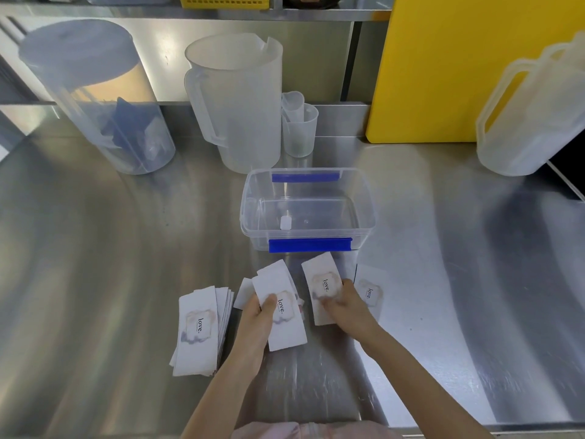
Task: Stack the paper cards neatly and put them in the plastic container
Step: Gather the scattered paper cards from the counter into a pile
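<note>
Stainless steel forms the desk (95, 248), where a clear plastic container (367, 210) with blue latches sits open. Just before it, the left hand (253, 324) grips a small bundle of white "love." paper cards (285, 324), fingers closed on it. The right hand (345, 305) pinches a single card (319, 280). A fanned stack (196, 334) lies left, another card (370, 289) right.

Brushed steel table (126, 264), clear plastic container (367, 210), seemingly matt paper cards (196, 331).
</note>
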`<state>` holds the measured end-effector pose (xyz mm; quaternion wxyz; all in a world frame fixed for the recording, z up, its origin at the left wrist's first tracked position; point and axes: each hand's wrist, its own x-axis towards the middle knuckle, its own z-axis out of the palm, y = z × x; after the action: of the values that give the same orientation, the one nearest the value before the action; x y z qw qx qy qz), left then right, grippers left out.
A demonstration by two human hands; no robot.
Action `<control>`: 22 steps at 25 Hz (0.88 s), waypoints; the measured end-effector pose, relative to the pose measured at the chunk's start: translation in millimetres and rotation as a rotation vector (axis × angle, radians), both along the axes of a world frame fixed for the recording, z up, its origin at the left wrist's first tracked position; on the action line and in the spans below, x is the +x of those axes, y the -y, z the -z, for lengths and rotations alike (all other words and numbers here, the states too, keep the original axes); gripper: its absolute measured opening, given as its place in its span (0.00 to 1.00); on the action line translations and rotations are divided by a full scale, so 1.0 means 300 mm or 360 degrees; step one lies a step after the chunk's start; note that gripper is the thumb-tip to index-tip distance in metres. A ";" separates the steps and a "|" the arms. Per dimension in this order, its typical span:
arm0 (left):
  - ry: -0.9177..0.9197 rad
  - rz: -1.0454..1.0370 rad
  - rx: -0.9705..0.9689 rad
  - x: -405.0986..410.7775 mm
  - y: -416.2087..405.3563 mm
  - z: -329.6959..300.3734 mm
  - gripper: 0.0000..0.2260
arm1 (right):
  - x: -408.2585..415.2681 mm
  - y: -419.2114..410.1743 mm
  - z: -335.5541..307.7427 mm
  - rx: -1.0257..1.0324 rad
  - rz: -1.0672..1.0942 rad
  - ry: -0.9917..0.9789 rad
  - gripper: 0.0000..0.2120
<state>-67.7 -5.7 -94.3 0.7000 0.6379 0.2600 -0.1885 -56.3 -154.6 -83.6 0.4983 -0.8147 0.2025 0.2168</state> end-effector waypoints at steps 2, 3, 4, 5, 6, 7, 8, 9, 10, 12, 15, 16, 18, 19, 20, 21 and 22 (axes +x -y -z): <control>-0.0026 -0.0003 -0.0010 0.000 0.006 0.001 0.13 | -0.023 0.012 -0.026 0.0187 0.0027 -0.0037 0.18; -0.0026 -0.0002 -0.0022 0.001 0.012 0.001 0.14 | -0.036 0.011 -0.034 0.0249 -0.0001 -0.0038 0.17; -0.0019 -0.0004 -0.0046 0.001 0.020 -0.003 0.15 | -0.049 0.004 -0.035 0.0253 -0.0053 -0.0027 0.16; -0.0010 -0.0006 -0.0076 0.003 0.028 -0.005 0.15 | -0.062 -0.007 -0.027 0.0189 -0.0118 0.0007 0.15; 0.0004 0.0008 -0.0096 0.004 0.035 -0.006 0.15 | -0.070 -0.019 -0.015 0.0095 -0.0180 0.0052 0.15; 0.0023 0.0037 -0.0093 0.005 0.043 -0.008 0.15 | -0.077 -0.031 -0.004 0.0008 -0.0230 0.0105 0.15; 0.0046 0.0079 -0.0054 0.005 0.049 -0.009 0.16 | -0.081 -0.041 0.005 -0.0061 -0.0262 0.0156 0.15; 0.0065 0.0119 -0.0012 0.005 0.055 -0.014 0.16 | -0.084 -0.048 0.014 -0.0113 -0.0279 0.0200 0.16; 0.0073 0.0146 0.0015 0.002 0.057 -0.019 0.17 | -0.087 -0.052 0.019 -0.0148 -0.0291 0.0226 0.17; 0.0085 0.0185 0.0039 -0.003 0.061 -0.020 0.18 | -0.091 -0.053 0.027 -0.0189 -0.0320 0.0229 0.18; 0.0094 0.0191 0.0057 -0.002 0.061 -0.016 0.17 | -0.080 -0.011 0.024 -0.0156 -0.0253 0.0210 0.18; 0.0079 0.0190 0.0070 0.002 0.057 -0.011 0.18 | -0.068 0.017 0.019 -0.0160 -0.0152 0.0217 0.18; 0.0032 0.0193 0.0066 0.008 0.051 -0.008 0.18 | -0.039 0.090 0.021 -0.0376 0.0082 0.0258 0.20; 0.0014 0.0189 0.0053 0.010 0.050 -0.006 0.18 | -0.026 0.121 0.028 -0.0572 0.0150 0.0230 0.22; 0.0001 0.0183 0.0045 0.011 0.051 -0.007 0.16 | -0.015 0.144 0.037 -0.0769 0.0174 0.0167 0.26; -0.0002 0.0180 0.0041 0.012 0.052 -0.008 0.14 | -0.004 0.155 0.049 -0.0932 0.0167 0.0085 0.30; -0.0010 0.0177 0.0038 0.012 0.054 -0.010 0.13 | 0.004 0.156 0.060 -0.1032 0.0162 0.0006 0.33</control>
<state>-64.1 -22.0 -91.2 0.6800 0.6591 0.2285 -0.2259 -55.0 -201.4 -101.8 0.2235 -0.9202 0.3005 0.1142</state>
